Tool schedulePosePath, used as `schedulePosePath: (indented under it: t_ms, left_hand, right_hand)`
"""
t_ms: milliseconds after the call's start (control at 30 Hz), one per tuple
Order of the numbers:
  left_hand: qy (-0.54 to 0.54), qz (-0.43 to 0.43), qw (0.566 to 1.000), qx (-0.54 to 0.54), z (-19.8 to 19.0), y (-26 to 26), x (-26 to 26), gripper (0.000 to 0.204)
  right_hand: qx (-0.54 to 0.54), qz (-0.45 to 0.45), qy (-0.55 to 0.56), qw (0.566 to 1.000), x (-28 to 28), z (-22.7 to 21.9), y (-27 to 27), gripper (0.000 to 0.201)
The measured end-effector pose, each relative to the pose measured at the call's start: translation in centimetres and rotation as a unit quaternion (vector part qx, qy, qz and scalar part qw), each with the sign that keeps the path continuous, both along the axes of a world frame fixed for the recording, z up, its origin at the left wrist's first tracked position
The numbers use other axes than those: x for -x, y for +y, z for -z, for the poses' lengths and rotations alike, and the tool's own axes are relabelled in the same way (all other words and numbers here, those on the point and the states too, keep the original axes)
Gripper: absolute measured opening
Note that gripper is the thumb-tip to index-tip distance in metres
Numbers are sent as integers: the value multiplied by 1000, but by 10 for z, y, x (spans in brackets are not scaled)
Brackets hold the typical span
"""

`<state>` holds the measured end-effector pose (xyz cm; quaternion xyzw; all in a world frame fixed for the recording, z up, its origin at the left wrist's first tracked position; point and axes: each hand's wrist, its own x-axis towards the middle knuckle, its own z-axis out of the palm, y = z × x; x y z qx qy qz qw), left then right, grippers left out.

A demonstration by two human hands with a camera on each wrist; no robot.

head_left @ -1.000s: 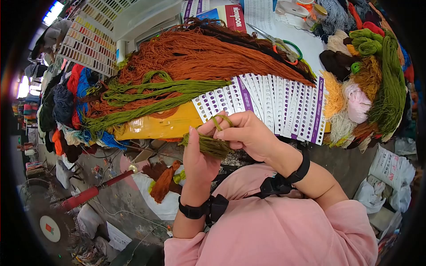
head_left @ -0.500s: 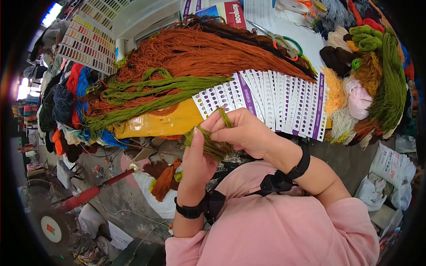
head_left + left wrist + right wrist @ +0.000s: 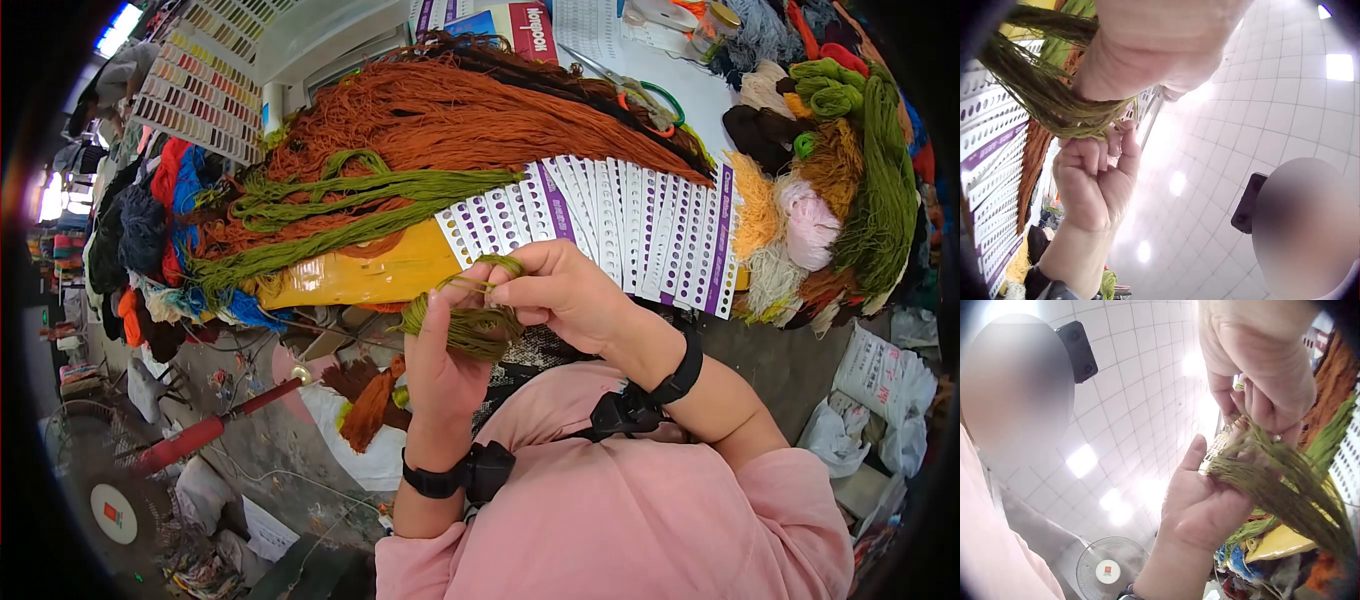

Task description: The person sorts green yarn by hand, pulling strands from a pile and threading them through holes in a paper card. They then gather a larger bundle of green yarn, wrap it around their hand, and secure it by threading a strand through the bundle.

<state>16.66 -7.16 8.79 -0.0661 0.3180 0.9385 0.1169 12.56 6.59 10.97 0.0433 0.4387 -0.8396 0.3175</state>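
Note:
A skein of olive-green thread [image 3: 478, 332] hangs between the two hands, above the lap at the table's front edge. The left hand [image 3: 440, 365] holds it, thumb upright on the near side and the strands across its fingers; in the right wrist view the skein [image 3: 1272, 481] runs off beside its palm. Thumb and fingertips of the right hand [image 3: 560, 295] pinch some strands at the skein's top, close against the left fingertips. A small loop of thread bends over there. From the left wrist view, the right hand [image 3: 1094, 181] shows curled fingers right under the strands.
Behind the hands lie fanned shade cards [image 3: 600, 215], loose green skeins [image 3: 400, 195] and a large rust-brown thread bundle [image 3: 440, 115]. Scissors [image 3: 625, 90] rest farther back. Colourful yarn heaps [image 3: 805, 225] crowd the right end. A fan [image 3: 110, 510] stands lower left.
The right hand lifted a loop of strands upward, then lowered it; the loop now bends over flatter at the fingertips. The left hand still holds the skein in nearly the same place.

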Motion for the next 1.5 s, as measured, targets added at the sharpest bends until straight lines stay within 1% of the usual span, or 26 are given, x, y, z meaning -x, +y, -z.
schedulePosePath:
  t_ms: [67,100,167,233,300,367,400,500,600,700,800,900,1000,1100,1200,1300,1400,1500]
  left_hand:
    - [10,21,999,-39,-3,-1,1,60]
    - [-3,14,1000,-23,-9,1,2,59]
    - [-29,-2,1000,11,-21,5,2,57]
    - [-20,24,999,12,-15,2,1,58]
    - [-23,44,999,19,-15,3,1,58]
    - [-39,59,997,31,-25,9,3,57]
    - [-42,47,997,34,-27,11,3,56]
    - [-97,-2,995,28,-26,9,3,54]
    - [-39,25,997,-54,-15,1,0,50]
    - [-39,-28,995,87,-24,6,-1,27]
    - [-45,-67,994,70,-22,9,-3,21]
    - [-42,-84,994,56,-19,10,-2,20]
    - [-69,-100,991,53,-20,12,-1,18]
    - [-83,-101,990,51,-26,14,1,17]
    - [-76,-95,992,39,-20,11,0,17]
    - [-94,-101,990,42,-22,11,1,18]
    - [-61,-76,995,31,-13,5,0,18]
    - [-69,-74,994,38,-19,7,1,18]
  right_hand:
    - [70,3,-48,996,2,-1,3,3]
    - [104,4,-71,992,3,-2,5,3]
    - [61,-22,-77,995,4,-4,8,3]
    - [-12,-49,-40,998,3,-8,7,4]
    - [-114,-74,40,990,0,-15,2,6]
    - [-91,-56,78,991,-3,-5,-4,6]
    - [-80,-47,97,991,-4,-2,-6,6]
    - [-76,-34,29,996,-2,-10,-4,8]
    - [-52,-58,-30,997,1,-8,3,12]
    - [-13,-51,-61,997,2,-7,5,14]
    - [-5,-38,-64,997,2,-4,4,16]
    - [-10,-42,-45,998,3,-5,5,17]
    - [-5,-49,-36,998,3,2,5,17]
    - [-16,-49,-40,998,4,-3,4,17]
    - [5,-54,-41,998,4,-2,5,17]
    - [-12,-58,-35,998,4,-5,5,16]
    - [-131,-91,34,987,1,-5,0,21]
    - [-111,-66,19,991,1,-1,-1,15]
